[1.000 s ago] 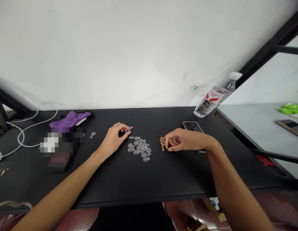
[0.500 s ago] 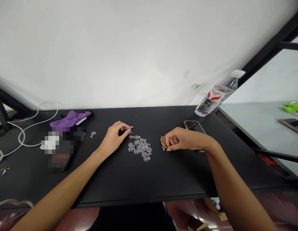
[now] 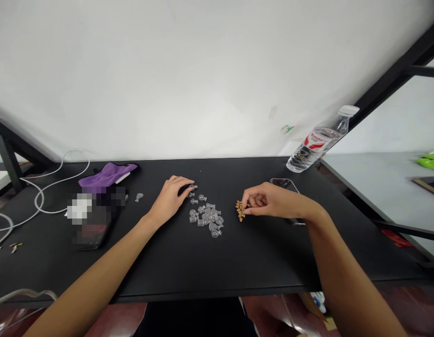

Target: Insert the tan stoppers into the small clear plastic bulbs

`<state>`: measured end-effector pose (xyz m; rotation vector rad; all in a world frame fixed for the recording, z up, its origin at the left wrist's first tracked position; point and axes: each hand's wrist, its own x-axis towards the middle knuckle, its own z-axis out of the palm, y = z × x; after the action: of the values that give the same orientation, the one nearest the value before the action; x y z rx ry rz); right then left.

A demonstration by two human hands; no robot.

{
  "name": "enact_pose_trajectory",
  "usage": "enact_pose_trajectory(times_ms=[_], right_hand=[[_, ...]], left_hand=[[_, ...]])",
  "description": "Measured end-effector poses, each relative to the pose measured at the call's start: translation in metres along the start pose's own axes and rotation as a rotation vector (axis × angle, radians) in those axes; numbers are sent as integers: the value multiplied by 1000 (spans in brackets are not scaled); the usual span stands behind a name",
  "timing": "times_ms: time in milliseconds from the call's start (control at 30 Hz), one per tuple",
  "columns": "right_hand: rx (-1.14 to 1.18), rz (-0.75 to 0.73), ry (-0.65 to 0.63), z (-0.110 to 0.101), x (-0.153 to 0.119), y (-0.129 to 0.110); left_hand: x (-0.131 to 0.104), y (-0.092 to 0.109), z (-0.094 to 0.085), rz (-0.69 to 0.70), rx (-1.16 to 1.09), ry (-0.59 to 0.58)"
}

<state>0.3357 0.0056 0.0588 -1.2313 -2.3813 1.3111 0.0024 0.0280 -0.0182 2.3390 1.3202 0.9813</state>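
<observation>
Dark clothing (image 3: 196,318) with a thin pale line (image 3: 247,312) along one edge; bare forearms (image 3: 113,262).

We see clear vials (image 3: 215,233), tan corks (image 3: 241,218) and a black table (image 3: 175,262). The wall (image 3: 203,84) is white with a green mark (image 3: 287,128), the cloth (image 3: 106,174) purple, the cable (image 3: 55,213) white. The clear bottle (image 3: 301,158) has a white cap (image 3: 349,110) and a red-and-white label (image 3: 317,140); the desk (image 3: 378,187) looks grey, the floor (image 3: 126,319) dark red.

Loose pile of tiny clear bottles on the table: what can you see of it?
The pile of tiny clear bottles looks like glass or plastic: some round-bodied, some squarer, with narrow necks. They lie jumbled, many on their sides, on the black tabletop between the left hand and right hand, neither touching the pile.
</observation>
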Motion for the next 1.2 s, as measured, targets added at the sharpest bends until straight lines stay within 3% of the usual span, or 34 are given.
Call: enact_pose_trajectory(times_ms=[267, 433, 533, 633, 800, 933, 1067, 1200], right_hand=[[-1, -64, 104, 8, 9, -1], [35, -118, 255, 20, 18, -5], [54, -157, 311, 34, 26, -12], [6, -212, 289, 47, 32, -19], [-98, -276, 280, 57, 33, -29], [-138, -257, 299, 53, 31, -28], [-132, -167, 321, 35, 24, -16], [-108, -68, 141, 10, 9, 0]], left_hand=[[6, 2, -1, -74, -183, 79], [2, 24, -5, -20, -297, 120], [-3, 46, -6, 56, -358, 89], [-9, 61, -5, 149, -411, 10], [-13, 69, -4, 179, -447, -37], [-11, 65, -4, 159, -419, -16], [-8, 53, -4, 93, -369, 61], [-6, 41, 2, 67, -348, 82]])
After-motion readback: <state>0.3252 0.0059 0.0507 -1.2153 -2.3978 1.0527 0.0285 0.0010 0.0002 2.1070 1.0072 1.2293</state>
